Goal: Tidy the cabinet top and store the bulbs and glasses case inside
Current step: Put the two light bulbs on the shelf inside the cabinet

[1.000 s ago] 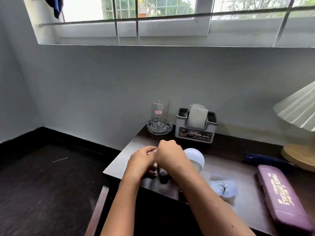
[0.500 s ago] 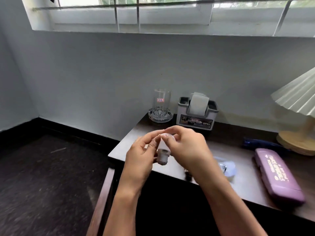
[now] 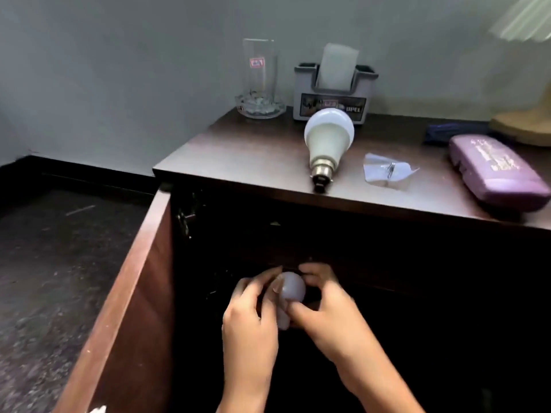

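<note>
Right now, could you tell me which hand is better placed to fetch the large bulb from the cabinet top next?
Probably the right hand. Both hands hold the small bulb in the open cabinet, but the large bulb lies above and right of them, nearer than to the left hand.

Soft, dim daylight from above; glare along the cabinet top (image 3: 256,150) near its front edge, black inside the cabinet, motion-blurred hands, bowed picture edges

A home room: a dark wooden cabinet (image 3: 268,150) against a plain wall, with lamp (image 3: 524,120), drinking glass (image 3: 258,73).
</note>
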A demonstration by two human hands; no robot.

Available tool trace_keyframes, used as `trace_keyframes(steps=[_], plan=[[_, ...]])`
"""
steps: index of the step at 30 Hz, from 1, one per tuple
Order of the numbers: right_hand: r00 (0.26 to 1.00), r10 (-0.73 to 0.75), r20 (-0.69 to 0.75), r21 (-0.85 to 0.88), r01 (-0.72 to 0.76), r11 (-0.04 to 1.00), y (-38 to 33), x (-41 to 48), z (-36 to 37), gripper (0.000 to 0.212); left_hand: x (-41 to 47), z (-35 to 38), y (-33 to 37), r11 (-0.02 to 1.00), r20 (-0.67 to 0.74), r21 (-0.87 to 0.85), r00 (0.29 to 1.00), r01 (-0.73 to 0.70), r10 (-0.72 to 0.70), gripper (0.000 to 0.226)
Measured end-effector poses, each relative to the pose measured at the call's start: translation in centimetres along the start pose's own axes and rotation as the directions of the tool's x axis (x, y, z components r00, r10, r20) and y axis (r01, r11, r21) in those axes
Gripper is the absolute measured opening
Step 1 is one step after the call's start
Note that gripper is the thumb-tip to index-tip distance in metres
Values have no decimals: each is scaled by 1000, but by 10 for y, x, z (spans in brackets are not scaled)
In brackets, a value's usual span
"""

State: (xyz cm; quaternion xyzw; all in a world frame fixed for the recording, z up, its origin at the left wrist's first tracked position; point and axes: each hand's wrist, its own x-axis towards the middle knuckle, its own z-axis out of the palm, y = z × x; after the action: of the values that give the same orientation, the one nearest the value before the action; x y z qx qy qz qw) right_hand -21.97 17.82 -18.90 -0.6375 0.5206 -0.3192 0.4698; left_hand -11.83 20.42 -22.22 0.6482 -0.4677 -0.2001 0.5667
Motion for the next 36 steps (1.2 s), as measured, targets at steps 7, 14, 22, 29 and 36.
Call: trace_keyframes(steps=[7, 14, 22, 29, 36], plan=[[968, -75, -238, -9, 75, 997, 28, 45, 7, 43, 41, 37, -20, 1000, 135, 3, 991, 3, -3, 29], [963, -169, -210, -75, 157, 985, 21, 98, 5, 43, 87, 48, -22, 991, 54, 120, 997, -58, 52, 30], [975, -118, -187, -71, 106, 992, 23, 128, 15, 32, 117, 58, -37, 976, 75, 218, 996, 29, -46, 26], [983, -94, -155, -59, 86, 995, 33, 134, 15, 35, 120, 66, -48, 978, 61, 203, 996, 56, -70, 26], [980, -95, -172, -40, 89, 995, 32, 134, 11, 38, 119, 68, -47, 966, 63, 257, 996, 45, -63, 29]])
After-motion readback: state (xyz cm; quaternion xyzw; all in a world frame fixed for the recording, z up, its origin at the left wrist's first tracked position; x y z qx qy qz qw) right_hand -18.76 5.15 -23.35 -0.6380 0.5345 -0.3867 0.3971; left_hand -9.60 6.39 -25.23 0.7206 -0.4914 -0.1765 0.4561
